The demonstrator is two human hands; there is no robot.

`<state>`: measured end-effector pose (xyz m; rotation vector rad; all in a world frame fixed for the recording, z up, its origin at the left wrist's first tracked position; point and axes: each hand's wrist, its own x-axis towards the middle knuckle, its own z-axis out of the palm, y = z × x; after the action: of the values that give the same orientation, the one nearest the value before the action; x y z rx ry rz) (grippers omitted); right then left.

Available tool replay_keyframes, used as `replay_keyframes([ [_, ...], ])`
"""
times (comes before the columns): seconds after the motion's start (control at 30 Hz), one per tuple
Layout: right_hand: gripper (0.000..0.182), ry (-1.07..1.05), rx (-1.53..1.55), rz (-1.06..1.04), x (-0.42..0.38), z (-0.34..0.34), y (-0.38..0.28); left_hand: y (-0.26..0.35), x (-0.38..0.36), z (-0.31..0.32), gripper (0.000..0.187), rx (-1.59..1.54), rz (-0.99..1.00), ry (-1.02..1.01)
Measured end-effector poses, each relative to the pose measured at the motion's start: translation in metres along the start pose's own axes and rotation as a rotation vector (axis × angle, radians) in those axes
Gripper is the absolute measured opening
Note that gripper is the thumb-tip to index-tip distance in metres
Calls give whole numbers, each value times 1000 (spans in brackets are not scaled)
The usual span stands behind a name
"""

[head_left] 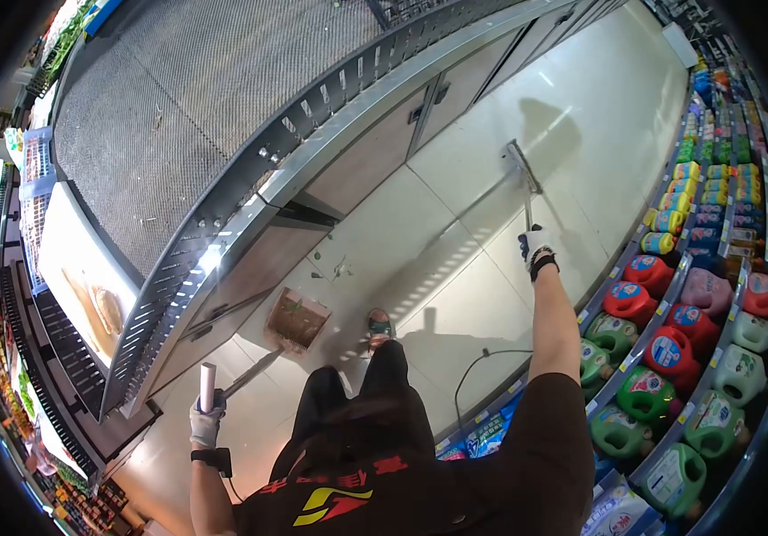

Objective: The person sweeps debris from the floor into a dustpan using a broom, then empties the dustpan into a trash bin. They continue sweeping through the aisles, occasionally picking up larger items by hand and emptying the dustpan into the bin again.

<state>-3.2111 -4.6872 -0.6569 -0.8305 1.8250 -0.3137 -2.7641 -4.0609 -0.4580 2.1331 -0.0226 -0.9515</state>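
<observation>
My left hand point(206, 422), in a white and dark glove, is closed around the pale upright grip of a long-handled dustpan point(277, 338). The dustpan's box rests on the floor ahead of my feet, with some green leaf bits inside. My right hand point(536, 247), gloved too and stretched forward, is closed on the stick of a broom point(524, 168). Its narrow head touches the tiles at the far right; the bristles are hard to make out. Green leaf scraps point(341, 267) lie on the floor just beyond the dustpan.
A long display stand point(348, 152) with a slotted metal rim and cabinet doors runs along the left. Shelves of detergent bottles point(670, 350) line the right. A dark cable point(458, 390) hangs by my right side. Tiled floor point(438, 313) lies between.
</observation>
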Motion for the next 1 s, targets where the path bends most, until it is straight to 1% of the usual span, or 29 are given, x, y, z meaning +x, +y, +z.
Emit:
replay_keyframes([
  [0.03,12,-5,-24,8,7,3,4,3,0,0,29,24,-30,-12],
  [0.07,12,-9,-30,28,5,9,19,6,0,-2,29,38,-46,-10],
  [0.13,9,-45,-252,-146,-14,11,48,8,-1,-2,29,110,-25,-23],
  [0.17,20,-51,-391,-131,-44,14,56,7,0,-2,30,90,-6,-18],
  [0.2,36,-72,-406,-53,-82,18,62,4,0,-4,30,82,-9,-26],
  [0.23,48,-139,-381,9,-107,21,82,2,1,-6,30,57,-18,-31],
  [0.27,55,-159,-349,4,-145,24,93,0,0,-10,29,34,-29,-33],
  [0.33,61,-225,-574,-86,-215,33,113,0,-3,-13,28,40,0,-30],
  [0.4,65,-302,-689,-156,-261,45,153,5,-8,-18,25,205,-2,13],
  [0.47,65,-349,-759,-261,-288,65,212,-12,0,-28,25,306,65,-10],
  [0.5,61,-427,-743,-129,-322,73,202,-13,-1,-31,24,314,68,-15],
  [0.57,58,-435,-876,-391,-344,85,238,-14,0,-32,24,308,83,-33],
  [0.6,57,-441,-872,-478,-362,86,239,-18,0,-34,24,290,93,-48],
  [0.63,58,-468,-941,-421,-390,86,219,-15,-6,-36,25,270,80,-70],
  [0.67,58,-467,-949,-431,-400,89,223,-9,-12,-36,25,247,70,-94],
  [0.73,64,-512,-944,-428,-412,94,233,-7,-18,-39,27,320,85,-135],
  [0.77,58,-452,-916,-610,-416,105,239,-6,-20,-41,28,302,128,-188],
  [0.8,51,-446,-1031,-560,-415,117,241,-4,-24,-40,26,307,135,-187],
  [0.87,43,-383,-1138,-521,-427,152,227,-18,-19,-39,23,320,262,-188],
  [0.93,33,-408,-1040,-581,-437,181,217,-17,-20,-43,23,335,267,-212],
  [0.97,29,-403,-1017,-598,-443,194,222,-17,-19,-45,27,346,216,-253],
  [1.0,25,-388,-1081,-568,-451,201,229,-21,-15,-46,27,345,217,-254],
])
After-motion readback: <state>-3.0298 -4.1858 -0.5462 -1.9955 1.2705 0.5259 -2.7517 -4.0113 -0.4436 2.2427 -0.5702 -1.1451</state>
